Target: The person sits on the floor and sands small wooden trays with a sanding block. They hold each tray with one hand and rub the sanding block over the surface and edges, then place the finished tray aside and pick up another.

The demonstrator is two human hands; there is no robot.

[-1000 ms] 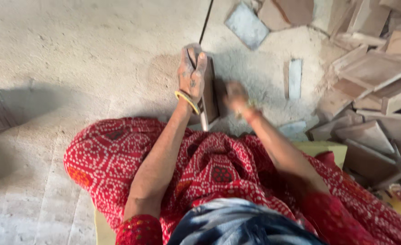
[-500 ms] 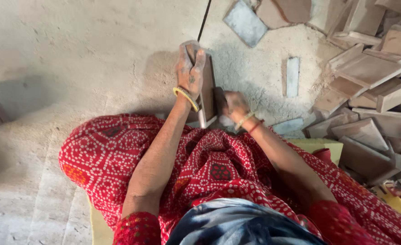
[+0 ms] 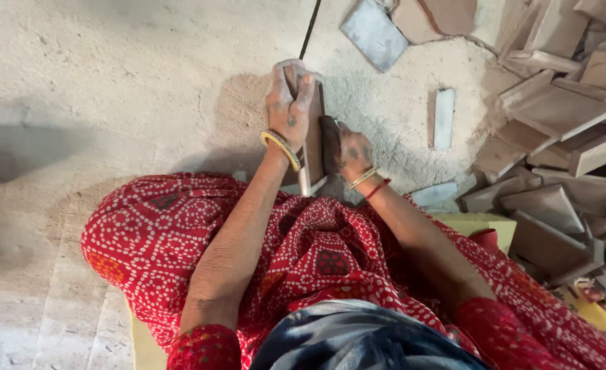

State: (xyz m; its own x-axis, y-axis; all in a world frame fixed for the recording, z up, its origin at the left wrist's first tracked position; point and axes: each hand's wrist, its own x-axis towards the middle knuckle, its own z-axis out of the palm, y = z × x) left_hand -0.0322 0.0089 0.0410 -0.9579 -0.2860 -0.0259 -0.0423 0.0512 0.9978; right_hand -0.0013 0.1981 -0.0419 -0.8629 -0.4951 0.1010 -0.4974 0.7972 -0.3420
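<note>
While the left hand (image 3: 288,104) grips the upright slab (image 3: 312,147), right fingers (image 3: 349,147) press it

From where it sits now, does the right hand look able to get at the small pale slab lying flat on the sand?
Probably yes. The right hand rests low against the upright slab that the left hand grips, and only bare sand separates it from the small pale slab to its right. It would have to let go first.
</note>
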